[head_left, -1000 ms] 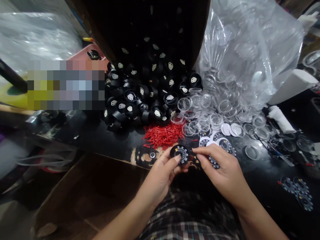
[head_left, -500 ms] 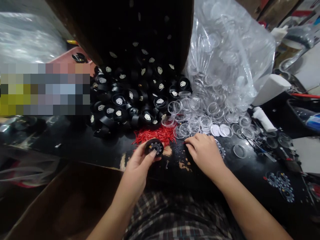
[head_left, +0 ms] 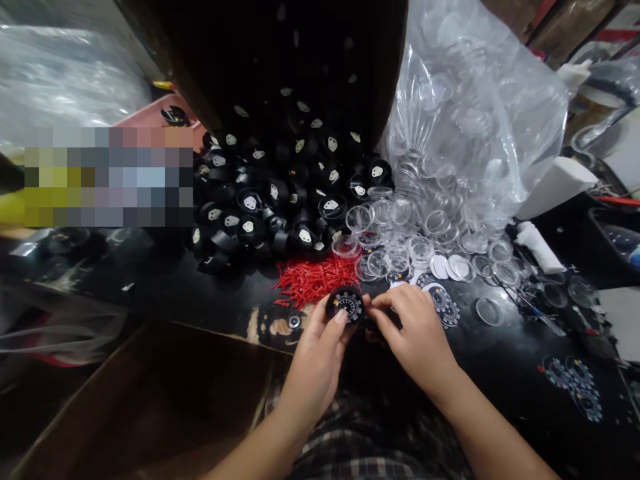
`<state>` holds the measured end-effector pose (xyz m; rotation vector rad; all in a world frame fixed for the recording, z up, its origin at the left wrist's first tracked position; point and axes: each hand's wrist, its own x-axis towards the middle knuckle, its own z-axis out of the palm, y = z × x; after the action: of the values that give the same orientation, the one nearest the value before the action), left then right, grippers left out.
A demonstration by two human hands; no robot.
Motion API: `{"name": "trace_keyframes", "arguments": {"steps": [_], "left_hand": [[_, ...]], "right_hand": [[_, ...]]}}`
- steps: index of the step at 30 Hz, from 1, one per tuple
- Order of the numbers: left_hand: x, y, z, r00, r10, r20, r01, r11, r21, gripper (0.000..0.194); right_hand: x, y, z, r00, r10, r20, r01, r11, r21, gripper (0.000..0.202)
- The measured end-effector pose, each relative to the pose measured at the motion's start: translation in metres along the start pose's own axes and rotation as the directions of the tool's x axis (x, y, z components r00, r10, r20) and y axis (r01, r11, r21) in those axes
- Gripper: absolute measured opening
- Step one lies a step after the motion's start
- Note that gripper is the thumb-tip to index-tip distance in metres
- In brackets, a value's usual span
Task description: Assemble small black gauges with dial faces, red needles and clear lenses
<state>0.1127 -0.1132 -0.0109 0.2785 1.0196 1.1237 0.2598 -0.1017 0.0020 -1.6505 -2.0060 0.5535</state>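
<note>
Now L hand [head_left: 320, 347] holds dial [head_left: 345, 305], clear bag [head_left: 475, 113] w/ lenses

A small assembly workshop — heaped round black plastic housings [head_left: 280, 193], a clear plastic bag of transparent lens rings [head_left: 465, 127] and loose red pointer needles [head_left: 315, 277] crowd a scuffed black workbench [head_left: 200, 293].

I see a heap of black housings [head_left: 280, 200] spilling from a dark box [head_left: 280, 53], with red pointers [head_left: 315, 279] in front. Right of them, clear lenses [head_left: 410, 233] pour from a plastic bag [head_left: 475, 113]. Printed dials [head_left: 575, 383] lie far right.
</note>
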Motion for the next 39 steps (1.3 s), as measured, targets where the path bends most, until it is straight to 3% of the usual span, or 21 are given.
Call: {"name": "trace_keyframes", "arguments": {"steps": [3, 9, 18, 26, 33, 39], "left_hand": [[0.0, 0.005, -0.003, 0.999, -0.01, 0.04, 0.01, 1.0, -0.013, 0.03], [0.004, 0.004, -0.006, 0.999, 0.021, 0.03, -0.025, 0.99, 0.139, 0.039], [0.0, 0.0, -0.004, 0.979, 0.106, 0.173, -0.164, 0.914, 0.37, 0.03], [-0.006, 0.005, -0.005, 0.965, 0.115, 0.234, -0.201, 0.899, 0.39, 0.028], [-0.01, 0.007, -0.001, 0.931, 0.24, 0.276, -0.353, 0.786, 0.508, 0.02], [-0.017, 0.009, -0.004, 0.892, 0.362, 0.271, -0.447, 0.62, 0.644, 0.029]], "right_hand": [[-0.001, 0.0, -0.004, 1.0, -0.008, -0.006, 0.008, 1.0, -0.022, 0.015], [-0.002, -0.017, -0.017, 0.999, -0.003, 0.035, -0.006, 0.966, 0.259, 0.013], [-0.004, -0.022, -0.018, 0.996, 0.058, 0.07, -0.071, 0.977, 0.202, 0.014], [-0.005, -0.023, -0.023, 0.997, 0.058, 0.053, -0.071, 0.957, 0.28, 0.015], [-0.011, -0.028, -0.026, 0.995, 0.087, 0.056, -0.099, 0.956, 0.276, 0.019], [-0.018, -0.034, -0.02, 0.995, 0.097, 0.04, -0.104, 0.949, 0.298, 0.022]]}}
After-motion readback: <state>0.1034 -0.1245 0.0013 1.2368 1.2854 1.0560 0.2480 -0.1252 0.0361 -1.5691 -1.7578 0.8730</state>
